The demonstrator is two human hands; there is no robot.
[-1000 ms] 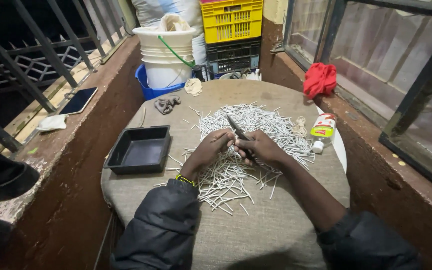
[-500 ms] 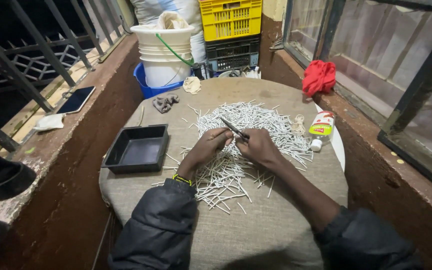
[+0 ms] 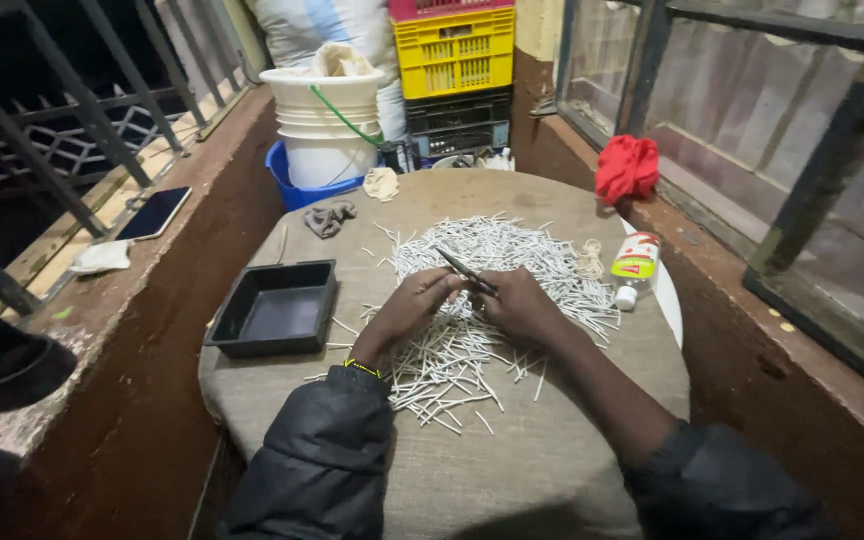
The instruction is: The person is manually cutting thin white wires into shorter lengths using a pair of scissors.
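Two hands meet over the cloth-covered round surface (image 3: 512,480): the left hand (image 3: 414,305) and right hand (image 3: 514,303) are pinched narrow together around a thin dark tool (image 3: 464,270); I cannot tell exactly what else they grip. Around and beyond them lies a big heap of thin white sticks (image 3: 497,270), mostly unsorted. Left of that, the black tray (image 3: 277,310) sits empty. Farther off stand white buckets (image 3: 327,125) and a yellow crate (image 3: 455,50).

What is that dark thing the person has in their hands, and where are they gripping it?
A slim dark tool, maybe tweezers or small scissors. Both the left hand and right hand meet at its near end; its tip points away over the pile of white sticks.
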